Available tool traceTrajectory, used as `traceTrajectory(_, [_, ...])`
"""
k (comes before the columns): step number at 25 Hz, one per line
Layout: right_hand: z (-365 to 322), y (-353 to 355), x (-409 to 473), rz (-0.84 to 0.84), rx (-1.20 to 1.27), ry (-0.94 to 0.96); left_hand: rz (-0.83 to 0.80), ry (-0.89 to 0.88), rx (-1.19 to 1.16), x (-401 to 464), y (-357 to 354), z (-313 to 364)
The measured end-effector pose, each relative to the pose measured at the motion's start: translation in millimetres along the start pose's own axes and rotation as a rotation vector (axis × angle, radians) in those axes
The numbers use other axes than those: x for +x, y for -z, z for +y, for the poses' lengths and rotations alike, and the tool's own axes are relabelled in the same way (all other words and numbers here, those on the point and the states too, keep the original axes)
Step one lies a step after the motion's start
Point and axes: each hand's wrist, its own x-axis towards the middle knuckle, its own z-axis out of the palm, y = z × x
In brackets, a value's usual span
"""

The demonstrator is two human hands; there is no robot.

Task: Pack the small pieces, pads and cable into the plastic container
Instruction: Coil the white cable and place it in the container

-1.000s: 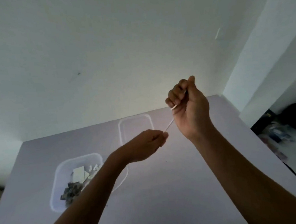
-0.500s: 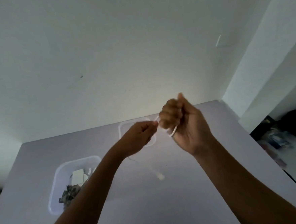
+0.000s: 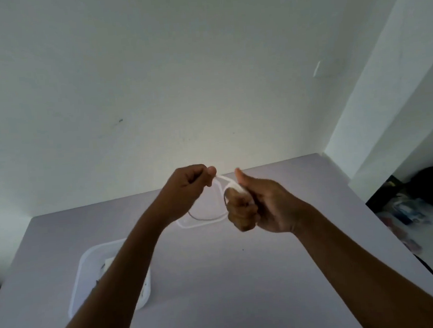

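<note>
Looping thin white cable (image 3: 226,181), left hand (image 3: 186,191), right hand (image 3: 259,209)

Both arms reach forward, hands raised close together. The left hand (image 3: 186,189) pinches with thumb and curled fingers; the right hand (image 3: 257,207) makes a fist, thumb (image 3: 242,178) pointing up.

White cable (image 3: 226,180) looped, held above table — clear container (image 3: 82,265) lower left, partly filled.
</note>
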Motion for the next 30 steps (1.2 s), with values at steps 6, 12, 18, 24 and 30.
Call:
traceTrajectory(6, [-23.3,5.3,21.7,0.568,-0.084,0.605,-0.309,0.095,0.308,-22.8,-38.3,1.9])
traceTrajectory(12, [9.4,21.6,16.6,0.364,-0.896,-0.06,-0.201,-0.185,0.523,-15.3,7.7,19.4])
traceTrajectory(18, [0.4,11.0,9.3,-0.176,-0.036,-0.159,-0.013,-0.373,0.351,-10.4,4.0,15.8])
traceTrajectory(24, [-7.8,7.6,7.9,-0.254,0.144,-0.015,-0.121,-0.247,-0.038,-18.9,-14.8,16.8])
traceTrajectory(30, [-6.2,13.7,8.3,-0.252,0.18,0.02,-0.142,-0.167,-0.195,-22.3,-14.9,20.8])
